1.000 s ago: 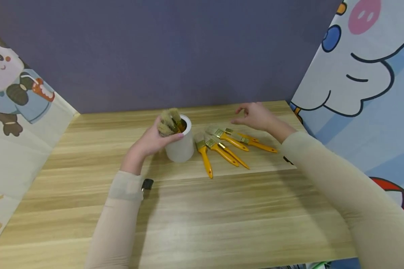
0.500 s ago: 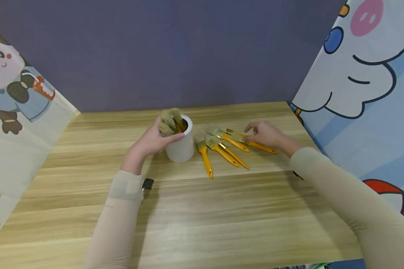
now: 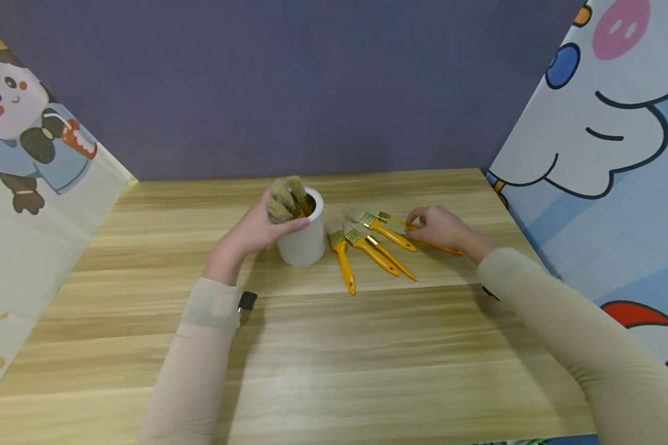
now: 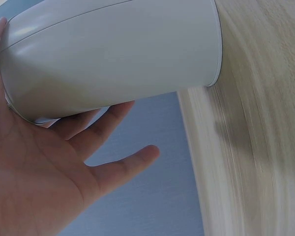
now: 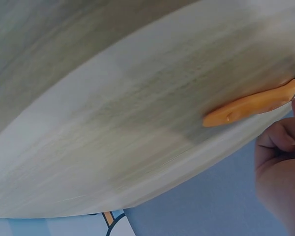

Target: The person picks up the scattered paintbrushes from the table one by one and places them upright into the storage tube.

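The person's left hand (image 3: 253, 230) is wrapped round the upper part of a white container (image 3: 302, 244), thumb lying along the near side of the rim and some fingers reaching behind. From the left wrist, one finger sticks out free of the smooth side. The right hand (image 3: 438, 226) is bent over the rightmost loose brush (image 3: 448, 248), fingers curled, with a fingertip touching beside the metal band; I cannot tell whether finger and thumb have closed on it. That brush lies on the wood, its orange handle running out past the hand toward the right.

The container stands upright on the table. A bunch of brushes (image 3: 282, 199) pokes out of its mouth, pale bristles up, leaning over the rim toward the left hand.

Between the container and the right hand, more orange-handled brushes lie loosely fanned. The one nearest the container (image 3: 345, 269) has its handle toward the person; beside it lie another broad brush (image 3: 378, 256) and a slim one (image 3: 402, 264), with a further broad brush (image 3: 394, 235) just behind them. A farther brush (image 3: 385, 217) is partly hidden by the right hand.

Both arms wear beige sleeves (image 3: 195, 364), and a small black piece (image 3: 247, 301) shows at the left cuff. The light wood table (image 3: 334, 364) runs back to a dark purplish-grey panel (image 3: 312, 93), with cartoon-printed walls (image 3: 607, 167) on either side.
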### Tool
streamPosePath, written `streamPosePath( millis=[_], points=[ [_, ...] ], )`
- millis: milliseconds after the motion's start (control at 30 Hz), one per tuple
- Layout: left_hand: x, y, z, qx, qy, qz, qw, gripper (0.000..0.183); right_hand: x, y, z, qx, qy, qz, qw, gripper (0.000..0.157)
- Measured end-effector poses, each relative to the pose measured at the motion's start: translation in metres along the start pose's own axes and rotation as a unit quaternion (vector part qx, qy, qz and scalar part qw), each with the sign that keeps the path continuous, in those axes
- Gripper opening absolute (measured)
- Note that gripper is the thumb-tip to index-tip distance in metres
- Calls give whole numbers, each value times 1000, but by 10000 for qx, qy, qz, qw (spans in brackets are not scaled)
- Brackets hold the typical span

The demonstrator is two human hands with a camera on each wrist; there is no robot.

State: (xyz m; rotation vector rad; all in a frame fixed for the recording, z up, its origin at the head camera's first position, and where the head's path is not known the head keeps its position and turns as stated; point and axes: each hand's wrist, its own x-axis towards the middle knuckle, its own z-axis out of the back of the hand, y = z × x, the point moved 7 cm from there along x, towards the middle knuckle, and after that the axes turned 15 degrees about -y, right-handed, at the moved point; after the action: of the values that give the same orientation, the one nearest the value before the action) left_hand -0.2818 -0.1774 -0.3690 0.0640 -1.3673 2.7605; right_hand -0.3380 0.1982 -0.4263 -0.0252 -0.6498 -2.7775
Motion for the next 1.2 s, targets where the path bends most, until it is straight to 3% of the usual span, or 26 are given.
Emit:
streamPosePath(
  millis=[533, 1033, 1200],
  points=[
    [1, -1, -1, -77, -14, -97, 9999, 117, 8, -1, -6, -219, 0, -78, 9997, 41],
    [0, -3, 1, 203, 23, 65, 9998, 128, 4, 1, -5, -359, 108, 245, 9990, 32],
    [1, -1, 0, 139, 44, 59, 9999, 127, 6, 5, -3, -637, 84, 432, 9970, 34]
  ],
)
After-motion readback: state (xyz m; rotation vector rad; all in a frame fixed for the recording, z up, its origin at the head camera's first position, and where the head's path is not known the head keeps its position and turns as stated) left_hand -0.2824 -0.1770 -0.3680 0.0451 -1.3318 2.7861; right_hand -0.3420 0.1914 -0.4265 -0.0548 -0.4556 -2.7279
